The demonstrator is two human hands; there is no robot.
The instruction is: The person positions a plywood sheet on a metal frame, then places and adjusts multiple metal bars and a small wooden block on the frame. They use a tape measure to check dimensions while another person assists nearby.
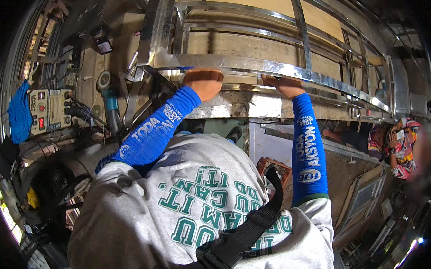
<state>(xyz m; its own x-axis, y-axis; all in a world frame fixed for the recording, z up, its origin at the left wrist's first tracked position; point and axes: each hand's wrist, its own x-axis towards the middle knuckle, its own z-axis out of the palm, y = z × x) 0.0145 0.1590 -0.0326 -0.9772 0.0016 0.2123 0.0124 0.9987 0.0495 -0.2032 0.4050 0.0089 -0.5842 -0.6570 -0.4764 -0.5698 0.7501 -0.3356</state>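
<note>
Under both hands, crosswise steel frame [277,69], apparently.

Small red display [41,123], beige welder [50,110]

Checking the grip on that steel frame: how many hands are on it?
2. The left hand grips the frame's near bar left of centre; the right hand grips the same bar just beside it. A bystander's hands at far right stay off it.

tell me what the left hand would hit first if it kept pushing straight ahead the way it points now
The left hand is already closed on the near rail of the shiny steel frame, so that rail comes first. Beyond it lie more steel bars and then a wooden board, though depth is hard to judge.
</note>
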